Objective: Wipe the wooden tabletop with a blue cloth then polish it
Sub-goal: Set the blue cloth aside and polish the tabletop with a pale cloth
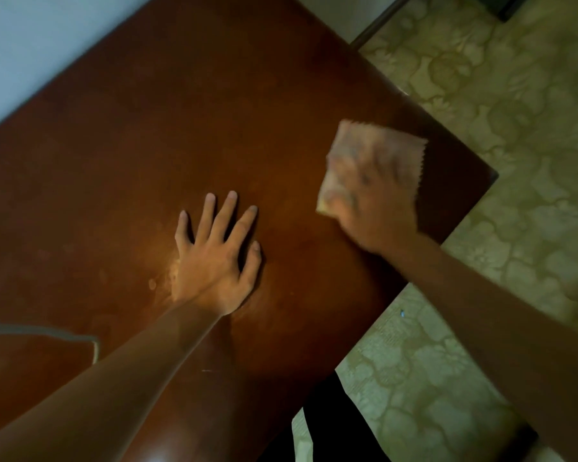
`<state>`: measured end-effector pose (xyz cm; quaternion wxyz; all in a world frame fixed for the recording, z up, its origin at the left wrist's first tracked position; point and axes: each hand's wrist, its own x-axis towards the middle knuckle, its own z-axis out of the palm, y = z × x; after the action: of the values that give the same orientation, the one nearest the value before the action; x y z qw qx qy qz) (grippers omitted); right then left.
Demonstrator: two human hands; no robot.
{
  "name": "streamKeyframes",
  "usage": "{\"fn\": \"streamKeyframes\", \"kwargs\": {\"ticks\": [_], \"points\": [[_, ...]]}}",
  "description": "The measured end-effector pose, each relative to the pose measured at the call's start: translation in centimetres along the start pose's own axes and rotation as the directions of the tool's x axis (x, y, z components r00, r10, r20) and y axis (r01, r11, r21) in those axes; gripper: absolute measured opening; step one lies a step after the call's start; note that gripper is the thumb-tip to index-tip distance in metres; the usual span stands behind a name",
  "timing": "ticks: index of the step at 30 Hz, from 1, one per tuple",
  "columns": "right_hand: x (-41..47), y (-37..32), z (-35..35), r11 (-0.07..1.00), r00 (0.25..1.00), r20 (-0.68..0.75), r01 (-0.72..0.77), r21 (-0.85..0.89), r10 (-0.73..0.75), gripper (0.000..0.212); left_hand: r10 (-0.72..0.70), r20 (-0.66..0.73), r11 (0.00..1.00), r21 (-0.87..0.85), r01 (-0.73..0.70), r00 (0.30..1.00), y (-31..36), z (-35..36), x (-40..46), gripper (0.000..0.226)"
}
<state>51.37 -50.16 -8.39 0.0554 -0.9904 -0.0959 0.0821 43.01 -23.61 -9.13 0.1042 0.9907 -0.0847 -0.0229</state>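
A dark reddish-brown wooden tabletop (141, 135) fills most of the view. My left hand (214, 258) lies flat on it near the middle, fingers spread and straight. My right hand (371, 201), blurred by motion, presses a folded cloth (377, 145) onto the wood close to the table's right corner. The cloth looks pale pinkish-tan in this light, with a zigzag edge on its right side. Whether the fingers curl round the cloth cannot be made out through the blur.
A pale smudge (167, 275) marks the wood beside my left wrist. Patterned yellowish floor (514, 128) lies beyond the table's right edges. A light wall (30, 38) runs along the far left. A pale-edged object (64, 338) sits at the lower left.
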Motion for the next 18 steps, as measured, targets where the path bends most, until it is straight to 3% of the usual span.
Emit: {"fn": "streamKeyframes", "kwargs": {"ticks": [3,5,7,10,12,14,18], "points": [[-2.4,-2.6,1.0,0.995,0.995,0.034,0.093,0.048,-0.094,0.065,0.006,-0.026,1.0,-0.006,-0.006,1.0,0.1,-0.1,-0.1,0.054],[-1.1,-0.7,0.7,0.992,0.99,0.068,0.127,0.005,-0.127,0.067,0.01,-0.035,1.0,-0.01,-0.01,0.999,0.1,-0.1,0.0,0.055],[1.8,2.5,-0.3,0.996,0.998,0.045,0.049,-0.069,-0.046,0.068,0.011,-0.038,1.0,-0.004,-0.011,0.999,0.1,0.0,0.0,0.055],[5.7,6.0,-1.8,0.989,0.989,-0.027,-0.143,0.026,0.143,0.069,0.011,-0.045,1.0,-0.008,-0.012,0.999,0.1,0.0,0.0,0.055],[6.5,5.4,-1.7,0.98,0.982,-0.016,-0.184,0.07,0.186,0.067,0.012,-0.05,1.0,-0.007,-0.013,0.999,0.1,0.0,0.0,0.055],[5.5,3.3,-1.5,0.985,0.988,0.0,-0.156,0.076,0.156,0.065,0.008,-0.047,1.0,-0.012,-0.008,0.999,0.2,0.0,-0.1,0.055],[-0.8,-3.8,0.8,0.998,0.999,0.024,0.041,0.039,-0.042,0.064,0.006,-0.026,1.0,-0.013,-0.006,1.0,0.0,0.2,0.1,0.056]]}}
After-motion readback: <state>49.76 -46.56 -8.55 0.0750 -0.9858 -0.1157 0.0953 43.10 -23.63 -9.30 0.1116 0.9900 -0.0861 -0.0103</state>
